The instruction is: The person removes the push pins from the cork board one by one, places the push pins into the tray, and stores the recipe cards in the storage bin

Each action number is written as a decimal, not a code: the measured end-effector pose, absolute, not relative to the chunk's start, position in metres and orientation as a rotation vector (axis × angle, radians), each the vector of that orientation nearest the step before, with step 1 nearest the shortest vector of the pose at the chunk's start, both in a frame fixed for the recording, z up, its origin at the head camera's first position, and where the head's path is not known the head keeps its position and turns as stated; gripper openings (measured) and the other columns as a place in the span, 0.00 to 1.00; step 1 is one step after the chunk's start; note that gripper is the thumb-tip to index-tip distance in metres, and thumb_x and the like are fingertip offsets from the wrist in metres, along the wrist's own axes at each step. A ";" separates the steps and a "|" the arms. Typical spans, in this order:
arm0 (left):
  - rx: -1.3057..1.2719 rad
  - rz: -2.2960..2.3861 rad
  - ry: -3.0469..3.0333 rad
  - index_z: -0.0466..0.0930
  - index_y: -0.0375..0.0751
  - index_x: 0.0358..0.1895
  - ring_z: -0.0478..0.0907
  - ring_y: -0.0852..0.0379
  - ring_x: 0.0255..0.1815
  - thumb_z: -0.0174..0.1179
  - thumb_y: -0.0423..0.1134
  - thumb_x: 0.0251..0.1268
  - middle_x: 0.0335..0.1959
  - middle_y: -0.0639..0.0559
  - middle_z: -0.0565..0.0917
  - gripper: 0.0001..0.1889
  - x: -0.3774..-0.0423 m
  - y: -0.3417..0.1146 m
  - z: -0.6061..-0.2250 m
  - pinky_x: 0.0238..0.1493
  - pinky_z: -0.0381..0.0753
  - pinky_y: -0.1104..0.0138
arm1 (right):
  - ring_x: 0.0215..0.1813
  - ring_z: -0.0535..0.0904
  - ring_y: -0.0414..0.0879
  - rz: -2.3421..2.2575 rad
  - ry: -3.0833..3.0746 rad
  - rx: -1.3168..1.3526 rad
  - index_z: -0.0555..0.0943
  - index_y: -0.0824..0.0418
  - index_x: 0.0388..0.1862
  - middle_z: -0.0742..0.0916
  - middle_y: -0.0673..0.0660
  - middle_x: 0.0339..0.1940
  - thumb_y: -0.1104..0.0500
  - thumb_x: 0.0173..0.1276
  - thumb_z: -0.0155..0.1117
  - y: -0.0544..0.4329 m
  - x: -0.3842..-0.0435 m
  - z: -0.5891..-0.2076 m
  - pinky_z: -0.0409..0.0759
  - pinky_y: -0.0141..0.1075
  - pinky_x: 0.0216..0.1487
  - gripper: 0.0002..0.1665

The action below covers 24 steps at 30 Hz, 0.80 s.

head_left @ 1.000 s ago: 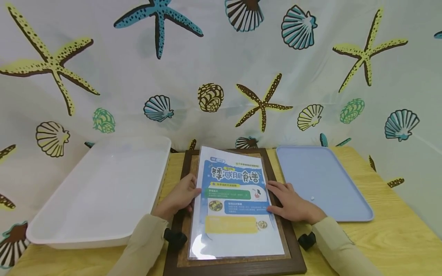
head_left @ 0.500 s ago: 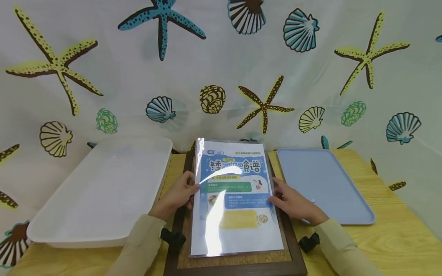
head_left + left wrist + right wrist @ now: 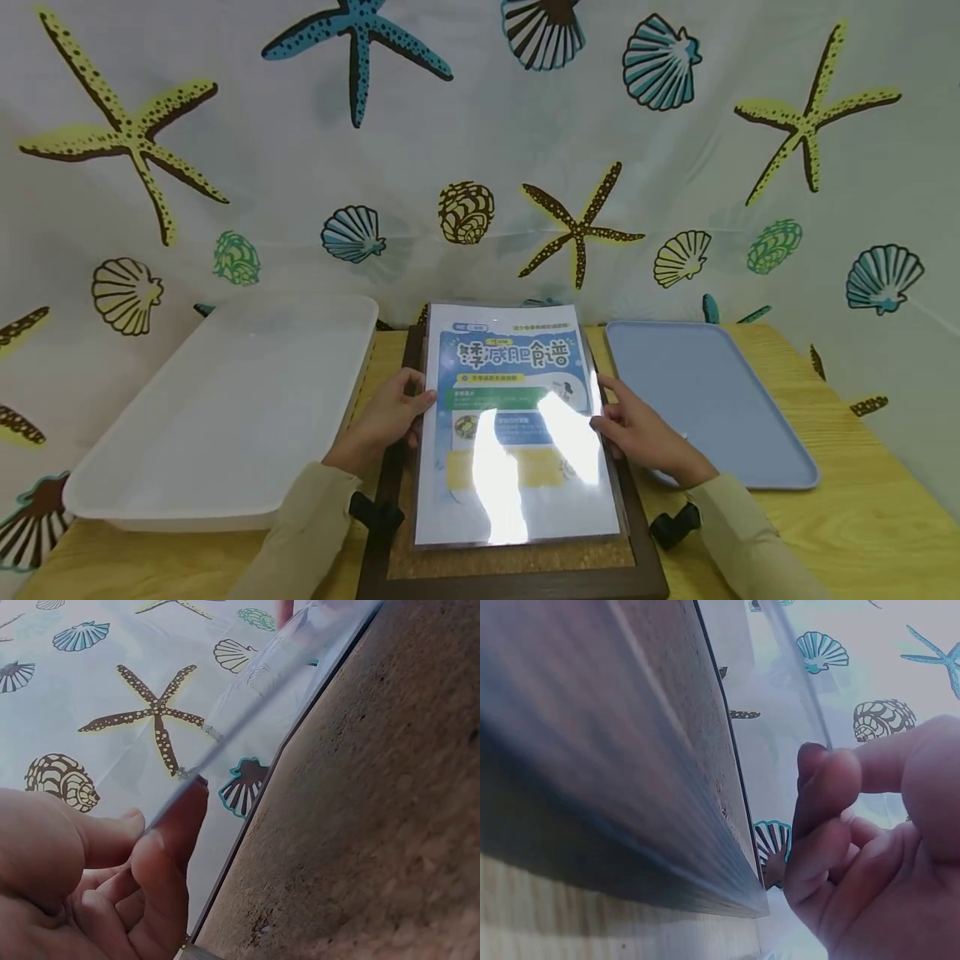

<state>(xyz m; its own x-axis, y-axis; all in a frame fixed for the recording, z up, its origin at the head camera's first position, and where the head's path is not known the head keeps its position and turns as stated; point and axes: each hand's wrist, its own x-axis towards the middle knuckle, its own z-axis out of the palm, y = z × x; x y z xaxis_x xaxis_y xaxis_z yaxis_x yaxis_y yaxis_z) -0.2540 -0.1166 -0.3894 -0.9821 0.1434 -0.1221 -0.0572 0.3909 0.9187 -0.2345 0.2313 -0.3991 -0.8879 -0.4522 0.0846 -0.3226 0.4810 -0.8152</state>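
Between both hands is a laminated sheet printed in blue, green and yellow, with bright glare across its lower half. My left hand pinches its left edge between thumb and fingers; the left wrist view shows the sheet's edge-on line running from that hand. My right hand pinches the right edge, and in the right wrist view the thin edge meets the fingertips of that hand. Both wrist views show the sheet held apart from the cork board, whose dark wooden frame lies beneath it.
A large white tray stands on the wooden table at the left. To the right lies a shallow blue tray with a tiny white bit near its left side. A cloth printed with starfish and shells hangs behind.
Both hands have lifted the sheet off the board; its top edge now stands higher in the head view. The right fingers changed from lying along the edge to pinching it. Glare has appeared.
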 end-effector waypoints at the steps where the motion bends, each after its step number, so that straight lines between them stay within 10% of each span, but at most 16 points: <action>1: 0.073 1.640 2.465 0.64 0.35 0.54 0.74 0.57 0.17 0.49 0.36 0.74 0.29 0.44 0.84 0.12 -0.254 -0.117 -0.389 0.19 0.75 0.70 | 0.16 0.70 0.41 -1.386 2.565 -0.672 0.44 0.68 0.76 0.75 0.52 0.17 0.64 0.74 0.51 0.231 -0.235 -0.399 0.72 0.33 0.22 0.39; 24: 0.017 1.524 2.539 0.61 0.31 0.70 0.77 0.54 0.33 0.45 0.33 0.74 0.47 0.36 0.81 0.24 -0.244 -0.125 -0.377 0.32 0.77 0.70 | 0.16 0.71 0.41 -1.456 2.471 -0.556 0.44 0.69 0.76 0.82 0.57 0.28 0.62 0.77 0.48 0.216 -0.231 -0.392 0.72 0.33 0.18 0.37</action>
